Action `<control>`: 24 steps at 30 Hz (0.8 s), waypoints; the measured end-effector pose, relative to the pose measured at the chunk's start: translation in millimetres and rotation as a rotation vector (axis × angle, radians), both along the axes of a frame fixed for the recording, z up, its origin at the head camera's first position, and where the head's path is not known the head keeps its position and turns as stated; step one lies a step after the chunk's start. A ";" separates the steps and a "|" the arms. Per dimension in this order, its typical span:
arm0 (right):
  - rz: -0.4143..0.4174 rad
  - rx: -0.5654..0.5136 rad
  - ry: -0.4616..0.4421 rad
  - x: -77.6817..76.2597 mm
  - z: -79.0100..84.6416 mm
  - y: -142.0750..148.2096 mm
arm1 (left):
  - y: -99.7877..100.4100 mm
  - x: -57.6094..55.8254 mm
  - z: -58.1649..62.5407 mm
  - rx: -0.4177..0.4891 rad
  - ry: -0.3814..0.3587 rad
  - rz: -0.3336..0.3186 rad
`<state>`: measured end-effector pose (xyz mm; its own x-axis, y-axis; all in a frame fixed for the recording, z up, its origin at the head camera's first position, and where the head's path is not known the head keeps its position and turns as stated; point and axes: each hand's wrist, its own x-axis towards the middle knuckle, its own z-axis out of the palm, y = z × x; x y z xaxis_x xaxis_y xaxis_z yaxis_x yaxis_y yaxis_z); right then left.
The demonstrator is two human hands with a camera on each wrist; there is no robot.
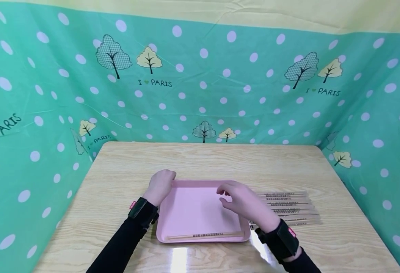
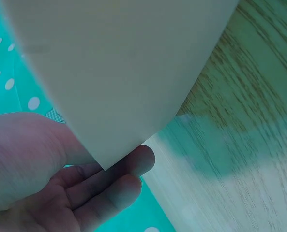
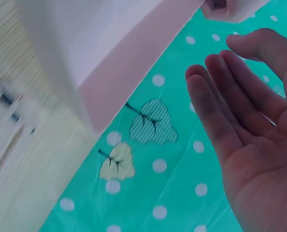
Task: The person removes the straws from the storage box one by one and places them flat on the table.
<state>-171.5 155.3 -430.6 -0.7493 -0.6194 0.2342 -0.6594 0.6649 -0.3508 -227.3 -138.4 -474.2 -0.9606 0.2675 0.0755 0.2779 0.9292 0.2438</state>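
A shallow pink tray (image 1: 194, 208) sits on the wooden table. My left hand (image 1: 161, 185) grips its far left corner; in the left wrist view, fingers (image 2: 133, 162) curl beneath the tray's edge (image 2: 119, 77). Along the near side inside the tray lies one long, thin, paper-wrapped straw (image 1: 204, 236) with dark print. Over the tray's right part hovers my right hand (image 1: 245, 201), its fingers loosely bent and holding nothing. The right wrist view shows that palm (image 3: 259, 169) bare, beside the tray's wall (image 3: 138, 63).
Right of the tray, several wrapped straws (image 1: 295, 208) in clear sleeves lie side by side, partly hidden by my right forearm. The wooden table (image 1: 124, 159) extends around the tray. A green dotted cloth (image 1: 203, 68) hangs behind the table and at both sides.
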 end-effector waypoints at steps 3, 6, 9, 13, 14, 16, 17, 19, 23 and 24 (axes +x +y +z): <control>0.067 -0.030 0.059 -3.7 -9.5 -8.4 | 0.8 1.1 -0.6 0.003 0.003 -0.008; 0.113 -0.041 0.115 -5.6 -17.6 -15.6 | 0.6 1.5 -1.7 0.006 0.012 -0.012; 0.129 -0.041 0.134 -6.6 -21.6 -22.9 | -0.2 1.2 -1.4 0.011 0.021 -0.008; 0.129 -0.039 0.123 -8.8 -21.7 -29.7 | -0.1 -0.8 -0.7 0.007 0.029 -0.007; 0.126 -0.041 0.119 -9.3 -21.4 -30.7 | 0.3 -1.2 -0.7 0.004 0.030 -0.007; 0.116 -0.042 0.110 -10.9 -21.1 -32.7 | 1.0 -1.5 -0.8 0.004 0.030 -0.007; 0.112 -0.042 0.105 -11.6 -21.3 -33.5 | 1.5 -1.4 -0.7 0.004 0.029 -0.008; 0.097 -0.034 0.084 -12.9 -23.0 -35.7 | 2.1 -0.9 -0.3 0.009 0.026 -0.008; 0.086 -0.013 0.007 -14.2 -28.0 -41.4 | 1.8 0.8 1.3 0.010 0.018 0.002; 0.087 -0.007 -0.021 -14.3 -29.3 -43.0 | 1.6 1.1 1.8 0.006 0.020 0.005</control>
